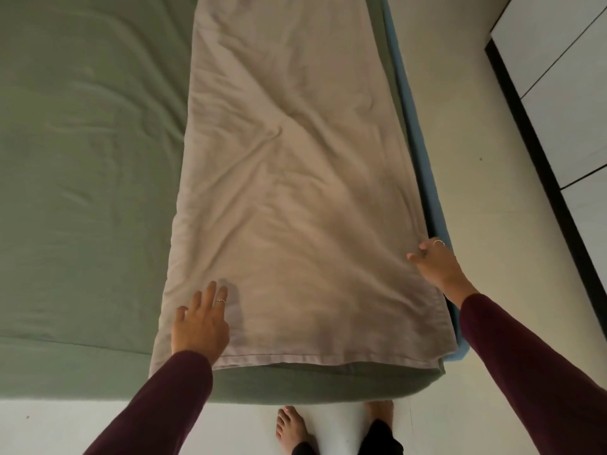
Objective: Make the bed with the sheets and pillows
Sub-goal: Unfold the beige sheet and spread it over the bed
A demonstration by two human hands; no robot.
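The left hand (pixel 200 326) is pressing flat, fingers straight, on the beige folded sheet (pixel 289 178) (lying lengthwise along the green-covered mattress's (pixel 82 159) right side), while the right hand (pixel 433 262) is pinching its right edge.

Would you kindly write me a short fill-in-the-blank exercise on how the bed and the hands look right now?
1. The fitted sheet on the mattress is ____ in colour.
2. The folded beige sheet lies along the bed's ____ side.
3. The left hand rests ____ on the beige sheet.
4. The right hand holds that sheet's ____ edge.

Missing words: green; right; flat; right
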